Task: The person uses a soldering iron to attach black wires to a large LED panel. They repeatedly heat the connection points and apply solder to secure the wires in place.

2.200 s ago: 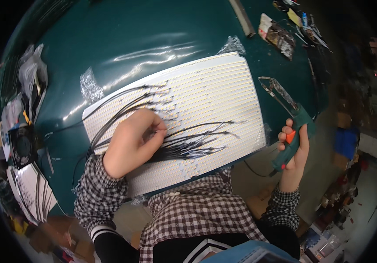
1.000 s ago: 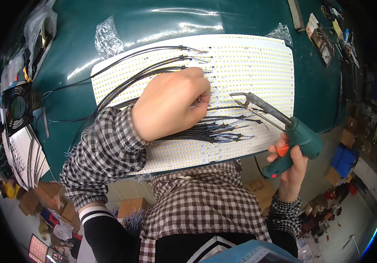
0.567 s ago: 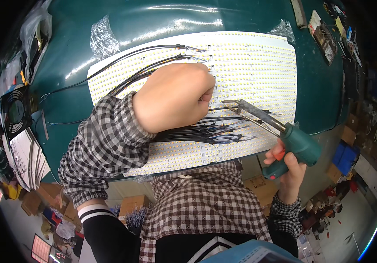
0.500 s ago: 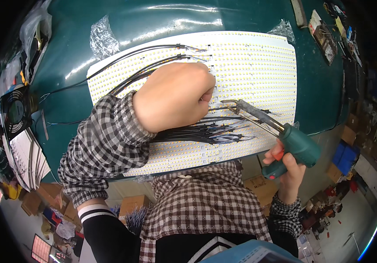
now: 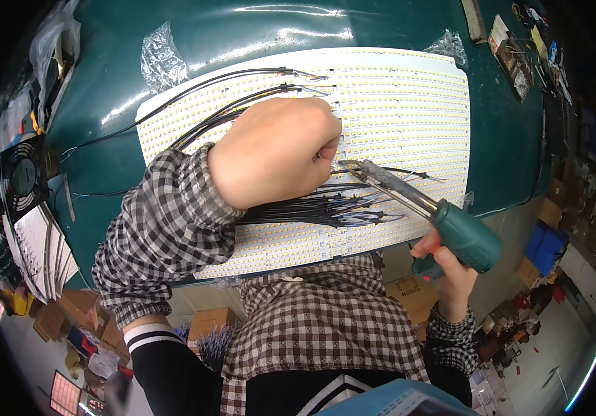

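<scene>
A white LED panel board [image 5: 409, 125] with rows of small yellow chips lies on the green table. Over its middle, my left hand [image 5: 277, 152] is closed in a pinch; its fingertips face down and what they hold is hidden. My right hand [image 5: 450, 267] grips the green handle of a soldering gun [image 5: 468, 236]. The gun's metal tip points left and sits close to my left fingertips, just above the board. Black cables [image 5: 312, 211] with bared thin ends lie bunched across the board below my left hand. More cables [image 5: 235, 78] are laid along its upper left.
A fan [image 5: 24, 177] stands at the table's left edge beside a stack of white sheets [image 5: 45, 243]. Clear plastic tape [image 5: 163, 59] sticks to the table above the board. Tools and a small box [image 5: 511, 66] lie at the far right.
The soldering gun has moved a little left and down with my right hand, bringing its tip closer to my left fingertips. My left hand has hardly moved.
</scene>
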Tool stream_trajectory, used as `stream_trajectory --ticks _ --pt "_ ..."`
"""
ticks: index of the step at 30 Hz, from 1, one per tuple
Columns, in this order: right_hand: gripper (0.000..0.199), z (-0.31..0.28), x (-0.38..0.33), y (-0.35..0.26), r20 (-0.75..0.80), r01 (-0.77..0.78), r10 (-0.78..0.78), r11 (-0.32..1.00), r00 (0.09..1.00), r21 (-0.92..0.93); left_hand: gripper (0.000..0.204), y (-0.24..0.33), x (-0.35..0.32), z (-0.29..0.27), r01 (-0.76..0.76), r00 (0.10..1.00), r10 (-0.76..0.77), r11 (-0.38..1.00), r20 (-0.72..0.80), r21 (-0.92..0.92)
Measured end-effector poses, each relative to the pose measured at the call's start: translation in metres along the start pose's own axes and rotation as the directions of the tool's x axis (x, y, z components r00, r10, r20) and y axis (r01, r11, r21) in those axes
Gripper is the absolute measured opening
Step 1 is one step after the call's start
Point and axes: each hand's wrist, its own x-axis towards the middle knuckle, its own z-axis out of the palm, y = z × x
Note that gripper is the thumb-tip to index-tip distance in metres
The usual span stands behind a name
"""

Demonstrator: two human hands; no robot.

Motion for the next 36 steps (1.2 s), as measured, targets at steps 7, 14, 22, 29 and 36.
stream_trajectory --ticks 7,14,22,29,36 --pt "0.040 0.001 0.002 -0.002 0.026 0.011 -0.010 1.000 1.000 -0.007 0.006 0.001 0.001 -0.001 0.006 1.000 -0.006 1.000 0.018 0.001" --pt "0.041 0.005 0.004 -0.002 0.002 -0.023 0.023 0.999 1.000 0.036 0.006 0.001 0.001 -0.001 0.021 1.000 -0.021 1.000 0.022 0.009" --pt "0.037 0.007 0.005 -0.003 -0.026 -0.022 0.022 1.000 0.999 0.012 0.007 0.001 0.001 -0.001 0.006 1.000 -0.006 1.000 0.004 -0.001" --pt "0.038 0.007 0.005 -0.004 -0.029 -0.040 0.040 0.999 0.999 0.008 0.007 0.002 0.000 -0.001 0.008 1.000 -0.008 1.000 -0.006 0.000" --pt "0.060 0.012 0.002 -0.006 -0.103 -0.042 0.030 0.992 0.994 -0.117 0.007 0.002 0.000 -0.001 0.013 1.000 -0.013 1.000 0.003 -0.011"
